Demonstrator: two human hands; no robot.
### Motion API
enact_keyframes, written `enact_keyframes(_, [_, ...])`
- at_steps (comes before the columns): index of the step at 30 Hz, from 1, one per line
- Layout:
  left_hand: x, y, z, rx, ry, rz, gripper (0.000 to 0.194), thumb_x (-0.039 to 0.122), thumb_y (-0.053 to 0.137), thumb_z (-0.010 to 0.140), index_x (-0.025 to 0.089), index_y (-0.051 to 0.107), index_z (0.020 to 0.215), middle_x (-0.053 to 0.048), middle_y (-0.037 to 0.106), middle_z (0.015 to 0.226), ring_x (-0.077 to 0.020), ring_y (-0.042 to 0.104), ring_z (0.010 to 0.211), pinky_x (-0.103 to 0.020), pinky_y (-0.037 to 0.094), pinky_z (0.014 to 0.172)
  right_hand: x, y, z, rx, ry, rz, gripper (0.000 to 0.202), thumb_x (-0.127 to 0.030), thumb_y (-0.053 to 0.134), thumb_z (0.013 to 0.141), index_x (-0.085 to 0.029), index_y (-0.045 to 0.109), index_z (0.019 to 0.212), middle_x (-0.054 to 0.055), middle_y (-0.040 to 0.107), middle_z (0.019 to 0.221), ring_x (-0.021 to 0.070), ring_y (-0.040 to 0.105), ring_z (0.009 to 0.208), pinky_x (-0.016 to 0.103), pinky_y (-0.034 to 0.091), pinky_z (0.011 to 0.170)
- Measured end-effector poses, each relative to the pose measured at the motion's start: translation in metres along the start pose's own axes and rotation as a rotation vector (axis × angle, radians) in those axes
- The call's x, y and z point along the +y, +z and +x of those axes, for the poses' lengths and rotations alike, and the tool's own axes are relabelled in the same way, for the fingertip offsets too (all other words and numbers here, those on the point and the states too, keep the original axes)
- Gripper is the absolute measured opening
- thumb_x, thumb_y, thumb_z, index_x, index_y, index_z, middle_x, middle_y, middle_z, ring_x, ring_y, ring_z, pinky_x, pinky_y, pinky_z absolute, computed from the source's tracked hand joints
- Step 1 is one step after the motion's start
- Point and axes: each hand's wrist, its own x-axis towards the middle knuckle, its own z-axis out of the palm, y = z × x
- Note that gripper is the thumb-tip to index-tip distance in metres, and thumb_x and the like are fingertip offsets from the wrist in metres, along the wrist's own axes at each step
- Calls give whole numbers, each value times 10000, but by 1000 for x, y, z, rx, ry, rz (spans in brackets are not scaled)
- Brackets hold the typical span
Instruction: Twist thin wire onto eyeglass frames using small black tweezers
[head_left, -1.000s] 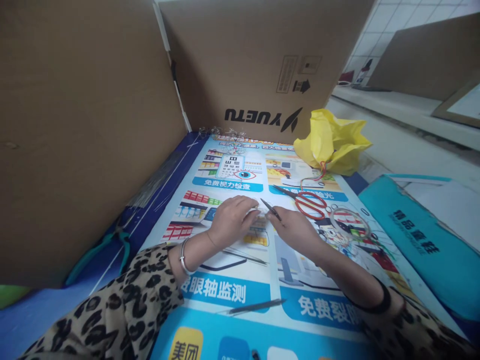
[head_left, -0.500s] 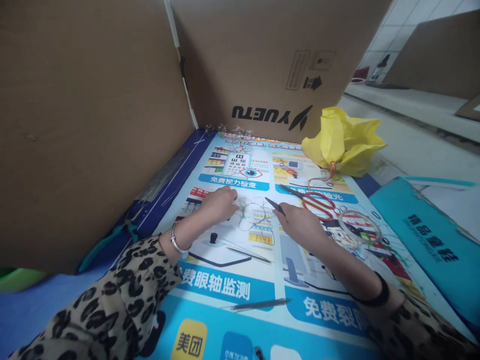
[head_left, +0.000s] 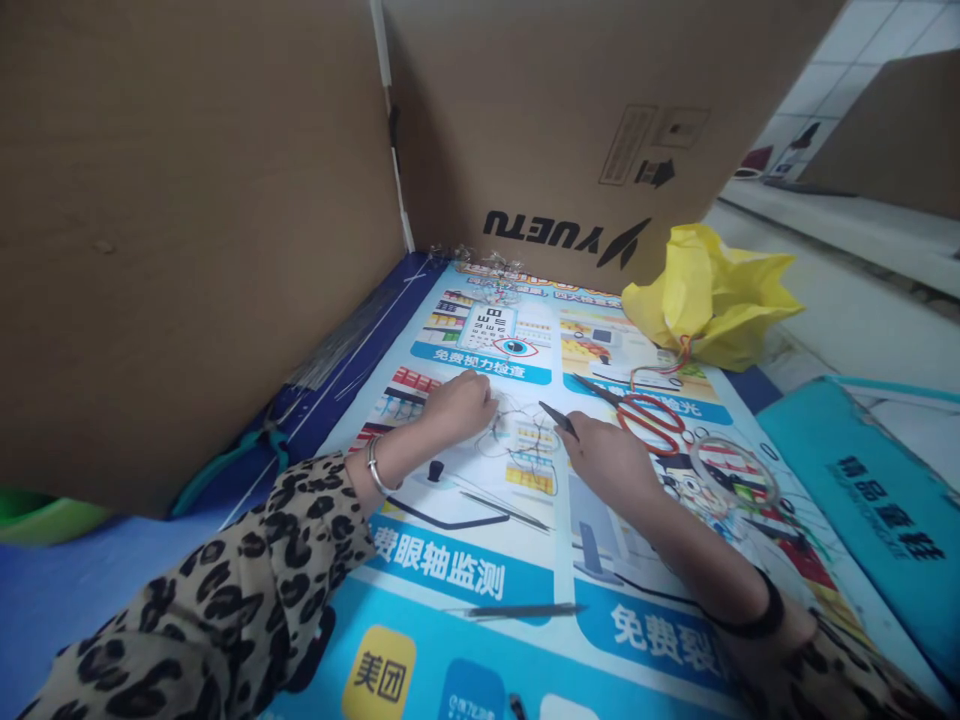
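Poster (head_left: 435, 625) under right hand (head_left: 609, 462); cardboard walls (head_left: 540, 120); tiles (head_left: 855, 40) beyond.

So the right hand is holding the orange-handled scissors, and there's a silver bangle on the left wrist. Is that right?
Not quite. The head view shows the right hand holding a dark, pointed tool; the orange-handled scissors lie on the printed sheet. The silver bangle is indeed on the left wrist.
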Motion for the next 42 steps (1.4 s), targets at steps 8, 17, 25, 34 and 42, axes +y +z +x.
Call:
enact_keyframes(8, [6, 9, 8, 64, -11, -3, 148, 313, 488, 788, 186, 558, 817, -64, 583, 927, -197, 556, 837, -293, 415, 676, -1, 1, 1, 32, -12, -14, 307, -395, 288, 895, -195, 521, 886, 62, 651, 783, 205, 607, 732, 262, 248, 503])
enact_keyframes(17, [9, 6, 7, 82, -42, -100, 115, 246, 405, 818, 191, 506, 812, -54, 610, 817, -188, 580, 753, -279, 399, 622, -1, 6, 1, 68, -13, -6, 272, -374, 320, 892, -194, 524, 889, 46, 646, 809, 181, 594, 754, 261, 245, 507])
enact_keyframes(25, [9, 8, 2, -34, -46, -516, 81, 267, 371, 850, 201, 395, 810, 7, 629, 685, -104, 581, 513, -209, 382, 504, -2, 10, -1, 88, -16, -34, 224, -341, 355, 879, -199, 527, 898, 43, 638, 829, 179, 578, 787, 262, 281, 535])
enact_keyframes(34, [18, 9, -5, -184, -54, -803, 103, 272, 376, 846, 196, 365, 777, -4, 644, 711, -83, 566, 454, -173, 392, 411, -3, 13, -2, 124, -62, -111, 191, -290, 388, 862, -196, 539, 928, 55, 623, 818, 187, 566, 791, 268, 311, 577])
enact_keyframes(42, [19, 13, -7, -174, -70, -863, 96, 272, 400, 845, 194, 373, 796, 7, 622, 680, -68, 549, 456, -146, 348, 386, -3, 12, -3, 130, -123, -177, 189, -201, 380, 850, -171, 549, 930, 85, 623, 854, 199, 544, 799, 287, 321, 622])
